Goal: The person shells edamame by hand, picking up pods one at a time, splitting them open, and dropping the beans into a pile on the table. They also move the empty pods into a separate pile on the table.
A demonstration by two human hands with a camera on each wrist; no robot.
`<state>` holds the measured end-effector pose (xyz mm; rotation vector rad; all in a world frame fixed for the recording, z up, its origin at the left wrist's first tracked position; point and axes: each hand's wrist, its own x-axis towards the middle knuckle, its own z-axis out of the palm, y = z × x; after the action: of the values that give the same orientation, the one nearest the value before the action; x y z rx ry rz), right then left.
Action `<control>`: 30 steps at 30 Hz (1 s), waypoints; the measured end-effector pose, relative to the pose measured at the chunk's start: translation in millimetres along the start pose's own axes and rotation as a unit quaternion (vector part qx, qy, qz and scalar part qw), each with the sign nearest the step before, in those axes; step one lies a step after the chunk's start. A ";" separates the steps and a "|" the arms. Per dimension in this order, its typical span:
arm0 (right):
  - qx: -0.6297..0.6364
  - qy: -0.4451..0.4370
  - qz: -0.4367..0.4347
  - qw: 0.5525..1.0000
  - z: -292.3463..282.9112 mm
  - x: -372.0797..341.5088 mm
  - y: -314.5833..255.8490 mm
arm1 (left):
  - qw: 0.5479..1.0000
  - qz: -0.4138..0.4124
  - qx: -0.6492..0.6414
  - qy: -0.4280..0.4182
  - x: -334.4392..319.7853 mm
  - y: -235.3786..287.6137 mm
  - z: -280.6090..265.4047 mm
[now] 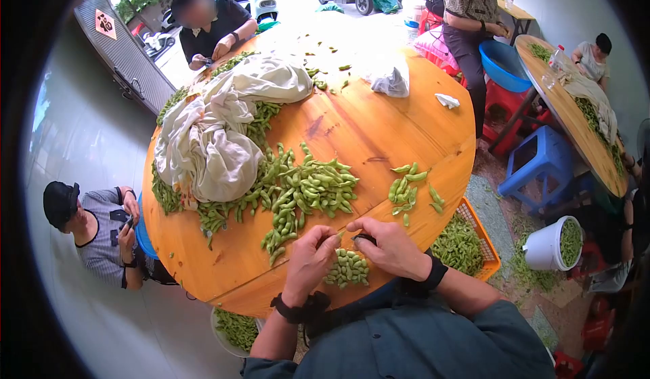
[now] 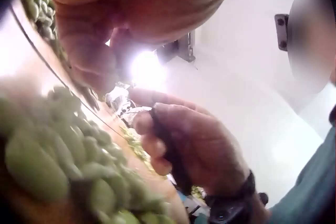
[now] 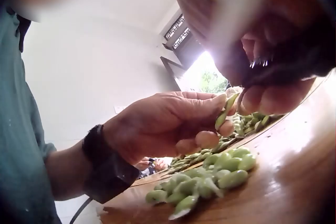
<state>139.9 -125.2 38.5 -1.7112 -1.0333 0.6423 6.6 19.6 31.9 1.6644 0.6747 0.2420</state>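
Observation:
Over the near edge of the round wooden table [image 1: 379,150], my left hand [image 1: 310,260] pinches a green soybean pod [image 3: 227,111] between thumb and fingertips. My right hand [image 1: 396,250] faces it, fingers curled round a small black-handled tool [image 2: 170,150]; its working end is mostly hidden by the fingers. The two hands are close together, the pod's end right at the right fingertips. Just below them on the wood lies a small heap of short, plump green pods [image 1: 347,269]. A larger pile of whole pods [image 1: 308,186] spreads beyond my left hand.
A white cloth [image 1: 210,142] covers more pods at the left. A few loose pods [image 1: 405,193] lie right of the pile. Beside the table stand an orange crate [image 1: 484,233] and a white bucket [image 1: 544,245]. Other people sit around, one at the left [image 1: 101,233].

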 end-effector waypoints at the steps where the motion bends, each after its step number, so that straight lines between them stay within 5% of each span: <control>1: 0.000 -0.001 0.001 1.000 0.0 0.2 1.2 | 1.000 -0.001 -0.001 0.000 -2.7 -0.9 2.0; 6: 0.033 0.006 0.008 0.999 3.6 -0.5 4.9 | 0.994 -0.037 -0.104 -0.019 -10.8 -3.5 10.3; 10: 0.037 -0.006 -0.036 0.999 6.5 -0.8 12.2 | 0.994 -0.041 -0.102 -0.026 -12.0 -4.5 11.2; 16: 0.003 -0.028 0.010 1.000 3.6 -0.4 5.6 | 0.995 -0.017 -0.103 0.007 -15.0 -6.8 16.9; 19: -0.015 0.028 -0.077 0.997 14.5 -1.4 16.8 | 0.999 0.017 -0.013 0.046 -19.0 -8.3 21.4; 21: -0.070 0.055 -0.085 0.992 18.9 -1.7 17.4 | 0.930 0.255 0.237 0.118 -19.7 -11.1 25.8; 24: -0.107 0.069 -0.107 0.986 22.6 -1.1 17.3 | 0.905 0.289 0.278 0.145 -22.1 -8.6 31.4; 25: -0.107 0.069 -0.108 0.986 22.1 -1.0 16.5 | 0.904 0.290 0.278 0.145 -22.4 -10.0 31.8; 27: -0.087 0.075 -0.110 0.987 20.0 -0.5 14.3 | 0.973 0.176 0.092 0.118 -22.0 -17.0 32.6; 30: -0.084 0.074 -0.129 0.985 20.4 0.2 17.8 | 0.992 0.055 -0.076 0.082 -19.8 -25.5 29.8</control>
<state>129.8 -117.9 14.5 -1.7028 -1.2045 0.2650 -1.6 -14.3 5.3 1.5481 0.6701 0.5014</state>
